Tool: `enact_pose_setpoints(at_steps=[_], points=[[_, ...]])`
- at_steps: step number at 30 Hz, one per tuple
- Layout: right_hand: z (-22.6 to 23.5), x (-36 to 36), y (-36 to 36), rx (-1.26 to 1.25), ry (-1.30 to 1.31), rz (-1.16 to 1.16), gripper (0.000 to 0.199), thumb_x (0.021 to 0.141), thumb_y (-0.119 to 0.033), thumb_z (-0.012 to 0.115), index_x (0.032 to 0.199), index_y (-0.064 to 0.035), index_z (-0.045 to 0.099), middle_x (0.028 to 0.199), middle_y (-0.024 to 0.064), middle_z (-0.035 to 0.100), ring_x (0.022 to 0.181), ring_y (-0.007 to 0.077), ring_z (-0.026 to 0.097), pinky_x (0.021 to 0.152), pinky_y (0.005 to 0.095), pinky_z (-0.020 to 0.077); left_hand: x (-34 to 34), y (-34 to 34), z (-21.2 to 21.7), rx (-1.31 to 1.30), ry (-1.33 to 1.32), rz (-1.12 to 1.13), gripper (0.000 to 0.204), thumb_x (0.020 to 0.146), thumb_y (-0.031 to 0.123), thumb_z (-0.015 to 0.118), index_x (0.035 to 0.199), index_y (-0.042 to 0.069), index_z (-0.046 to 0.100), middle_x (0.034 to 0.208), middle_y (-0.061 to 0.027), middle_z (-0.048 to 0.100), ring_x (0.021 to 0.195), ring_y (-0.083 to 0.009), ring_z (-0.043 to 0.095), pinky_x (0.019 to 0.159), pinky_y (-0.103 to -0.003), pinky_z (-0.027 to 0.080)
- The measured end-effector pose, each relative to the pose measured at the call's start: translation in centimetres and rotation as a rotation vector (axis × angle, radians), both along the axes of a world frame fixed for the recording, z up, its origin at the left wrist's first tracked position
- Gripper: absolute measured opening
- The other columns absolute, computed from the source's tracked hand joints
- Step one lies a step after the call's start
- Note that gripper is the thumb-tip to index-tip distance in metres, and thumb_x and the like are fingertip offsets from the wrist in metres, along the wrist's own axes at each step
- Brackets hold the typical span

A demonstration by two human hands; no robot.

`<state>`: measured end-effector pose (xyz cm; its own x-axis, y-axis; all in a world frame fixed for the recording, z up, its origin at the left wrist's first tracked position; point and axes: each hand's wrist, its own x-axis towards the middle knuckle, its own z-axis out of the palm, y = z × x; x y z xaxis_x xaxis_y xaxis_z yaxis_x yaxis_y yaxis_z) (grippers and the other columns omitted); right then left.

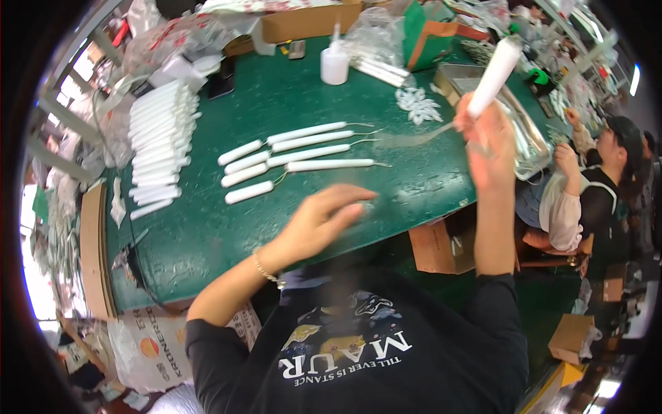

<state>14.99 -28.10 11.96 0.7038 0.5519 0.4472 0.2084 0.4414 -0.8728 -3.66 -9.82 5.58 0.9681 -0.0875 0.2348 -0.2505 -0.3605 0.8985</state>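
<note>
My right hand (489, 141) is raised at the right of the table, its fingers wrapped round the lower end of a white candle-shaped stick (495, 77). A thin strand, blurred by motion, trails leftward from that hand. My left hand (318, 226) hovers by the near edge with fingers stretched and thumb apart, holding nothing. Just beyond it lie several long white sticks (329, 165) with thin wire-like ends, and several shorter white sticks (249, 192) to their left. At the left, many more white sticks form a long pile (162, 131).
On the green table (207, 255) stand a white squeeze bottle (334, 67), a cluster of small whitish pieces (418, 105) and a metal tray (531, 131). Plastic bags (376, 36) crowd the far side. A seated person (576, 183) works at the right. A cardboard box (438, 248) sits below the table.
</note>
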Motion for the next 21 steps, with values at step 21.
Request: enact_pose_setpoints(at_steps=[21], points=[[-8.8,-10.6,5.4,-0.045,0.437,0.383,0.027,0.083,-0.018,0.056,0.103,-0.0019,0.049,0.102,0.0066,0.055,0.083,0.0086,0.053,0.067,0.0206,0.0446,-2.4,-3.6,-1.0,-1.3,0.364,0.184,0.02,0.084,0.021,0.052,0.093,0.004,0.047,0.084,-0.0071,0.057,0.076,-0.0143,0.059,0.071,-0.025,0.05]])
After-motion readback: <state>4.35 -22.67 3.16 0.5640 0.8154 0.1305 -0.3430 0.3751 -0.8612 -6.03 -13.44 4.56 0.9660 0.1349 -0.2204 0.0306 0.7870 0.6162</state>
